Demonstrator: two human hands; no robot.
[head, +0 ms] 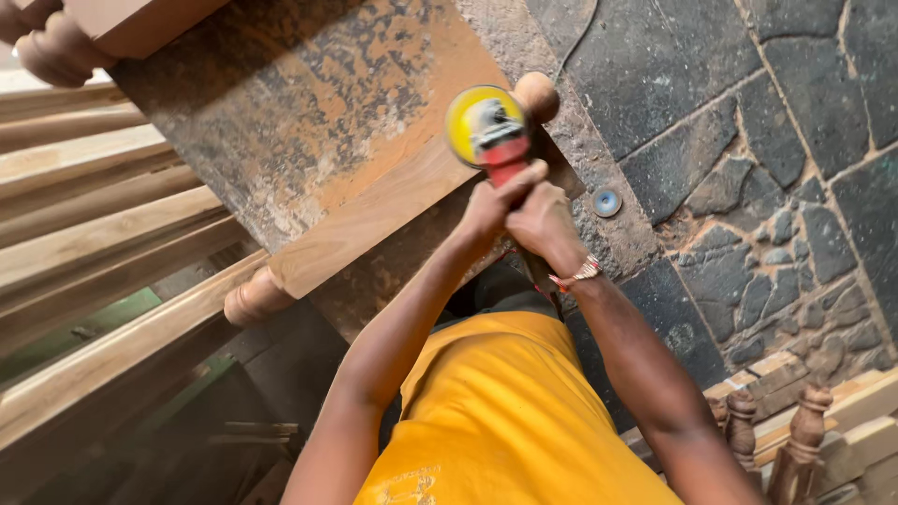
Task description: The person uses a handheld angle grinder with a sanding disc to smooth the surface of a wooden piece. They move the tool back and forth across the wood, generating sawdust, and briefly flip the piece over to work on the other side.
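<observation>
A red angle grinder (496, 150) with a yellow sanding disc sits near the far end of a long wooden piece (374, 217) with turned round knobs at both ends. My left hand (493, 201) and my right hand (543, 223) are both wrapped round the grinder's body, close together. A bracelet circles my right wrist. The wooden piece lies diagonally across a rusty, dust-covered metal bench top (299, 103). My yellow shirt fills the lower middle of the view.
Long wooden planks (84, 243) are stacked at the left. Turned wooden spindles (804, 421) and short boards lie at the lower right on a dark stone floor (767, 122). A small blue disc (607, 201) lies on the bench edge.
</observation>
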